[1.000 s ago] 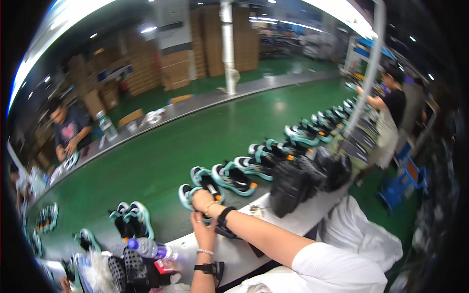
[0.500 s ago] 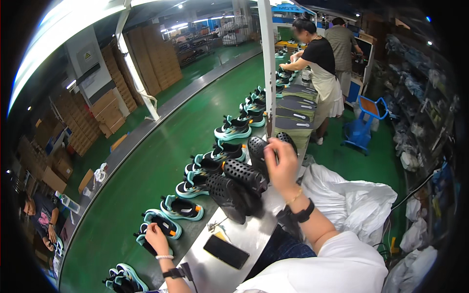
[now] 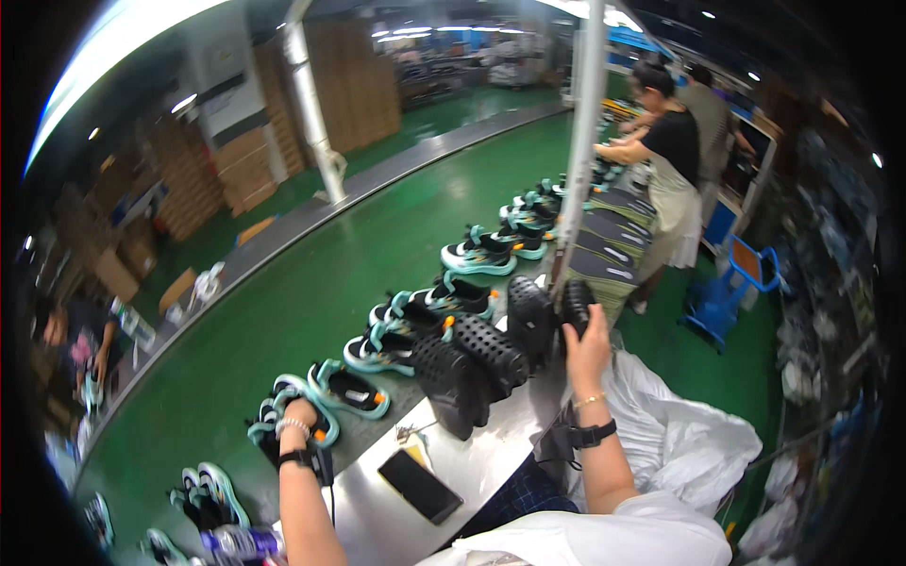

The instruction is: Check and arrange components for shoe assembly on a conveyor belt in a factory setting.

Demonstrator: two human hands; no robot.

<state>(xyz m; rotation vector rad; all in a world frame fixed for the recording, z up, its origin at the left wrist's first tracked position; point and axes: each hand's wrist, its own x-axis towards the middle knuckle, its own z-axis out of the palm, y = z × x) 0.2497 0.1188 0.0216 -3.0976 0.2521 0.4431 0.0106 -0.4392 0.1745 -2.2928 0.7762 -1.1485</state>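
My left hand [image 3: 300, 412] reaches down into the opening of a black and mint-green sneaker [image 3: 267, 426] on the green conveyor belt; the shoe hides its fingers. Beside it stand another sneaker [image 3: 304, 389] and a third one [image 3: 349, 389] with an orange heel tab. My right hand [image 3: 589, 347] grips the lower end of a black perforated clog-like piece [image 3: 578, 300], thumb on one side and fingers on the other. Similar black pieces [image 3: 530, 316], [image 3: 489, 351] stand in a row to its left, along the metal ledge.
A phone [image 3: 420, 483] and keys [image 3: 411, 434] lie on the metal ledge [image 3: 495, 457]. White sheeting [image 3: 661, 415] is heaped at right. A white post [image 3: 582, 141] rises ahead. Stacked insole sheets [image 3: 609, 241], a co-worker [image 3: 672, 156] and a blue cart [image 3: 722, 292] are beyond.
My right hand has come down from above the black pieces and taken hold of the rightmost one. My left hand has pushed into the sneaker. The view has shifted left.
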